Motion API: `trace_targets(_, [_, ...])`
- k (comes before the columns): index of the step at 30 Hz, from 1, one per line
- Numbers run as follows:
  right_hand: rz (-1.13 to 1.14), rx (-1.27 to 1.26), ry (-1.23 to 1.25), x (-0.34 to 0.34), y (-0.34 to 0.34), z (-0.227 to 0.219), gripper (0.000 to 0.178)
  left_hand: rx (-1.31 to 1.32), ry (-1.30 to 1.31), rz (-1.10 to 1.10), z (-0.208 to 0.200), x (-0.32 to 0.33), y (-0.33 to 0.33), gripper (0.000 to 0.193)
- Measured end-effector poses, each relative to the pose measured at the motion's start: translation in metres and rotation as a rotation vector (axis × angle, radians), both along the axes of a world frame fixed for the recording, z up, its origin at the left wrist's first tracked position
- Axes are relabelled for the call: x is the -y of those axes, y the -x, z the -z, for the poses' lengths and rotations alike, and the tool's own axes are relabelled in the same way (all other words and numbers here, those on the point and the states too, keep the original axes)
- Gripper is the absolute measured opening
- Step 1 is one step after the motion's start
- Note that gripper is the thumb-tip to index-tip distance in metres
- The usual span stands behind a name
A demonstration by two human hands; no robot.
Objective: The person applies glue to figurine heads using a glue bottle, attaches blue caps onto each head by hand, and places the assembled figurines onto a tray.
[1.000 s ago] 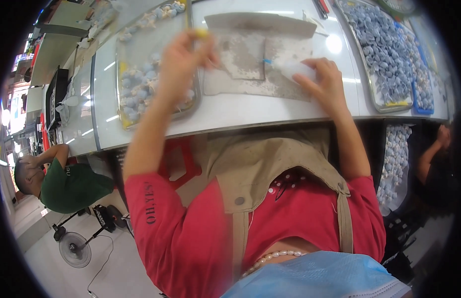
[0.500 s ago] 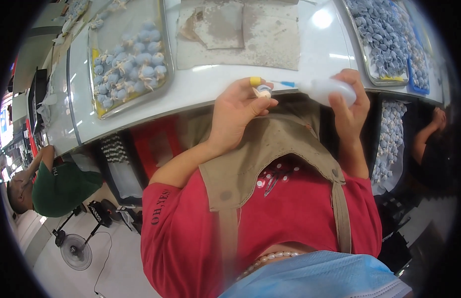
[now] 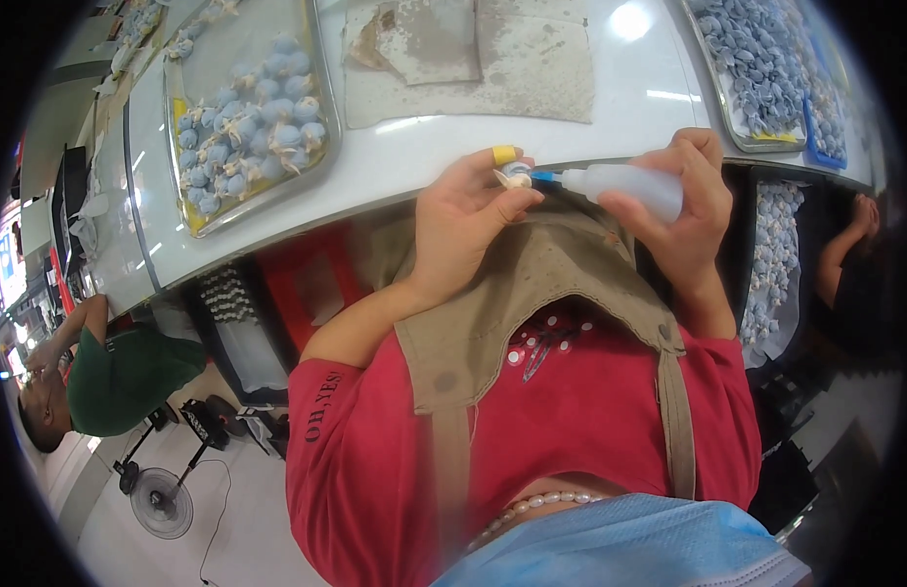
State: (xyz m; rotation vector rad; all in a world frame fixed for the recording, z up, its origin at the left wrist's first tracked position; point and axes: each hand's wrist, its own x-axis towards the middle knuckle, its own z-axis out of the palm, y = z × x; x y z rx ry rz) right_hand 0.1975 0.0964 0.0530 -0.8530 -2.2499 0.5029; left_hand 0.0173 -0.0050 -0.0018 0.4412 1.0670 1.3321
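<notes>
Over one apron [image 3: 531, 262], left hand [image 3: 461, 220] pinches one piece [image 3: 515, 178] (right hand [image 3: 686, 210]: one bottle [image 3: 629, 186]).

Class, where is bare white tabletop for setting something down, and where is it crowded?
Free: tabletop between the stained board and right tray; a smaller patch between left tray and left hand. Crowded: right tray, left tray's near half, the edge around the bottle.

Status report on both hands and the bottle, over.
Left hand pinching small blue-and-cream piece. Right hand holding white bottle, blue tip at piece. Nothing seen blocking.
</notes>
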Motion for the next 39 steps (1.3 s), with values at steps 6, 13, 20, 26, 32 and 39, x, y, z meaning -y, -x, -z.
trace_targets(6, [0.050,-0.025,0.042,0.001,-0.001,0.001,0.031,0.055,-0.017,-0.013,0.003,0.000,0.002,0.036])
trace_targets(13, [0.042,-0.006,0.060,0.001,0.000,0.003,0.028,0.081,0.030,-0.028,0.002,-0.001,0.001,0.034])
trace_targets(20, [0.110,-0.086,0.110,-0.009,-0.004,0.010,0.028,0.108,0.071,-0.040,0.002,-0.001,0.007,0.031])
trace_targets(26, [0.302,-0.208,0.427,-0.060,0.039,0.061,0.028,0.145,0.103,-0.029,0.004,-0.007,0.010,0.028])
trace_targets(32, [0.255,-0.014,-0.007,-0.079,0.045,0.075,0.024,0.298,0.114,0.018,0.009,-0.009,0.013,0.029])
trace_targets(39, [0.457,0.258,-0.325,-0.117,-0.072,0.040,0.010,0.260,0.099,0.089,0.010,-0.012,0.009,0.028])
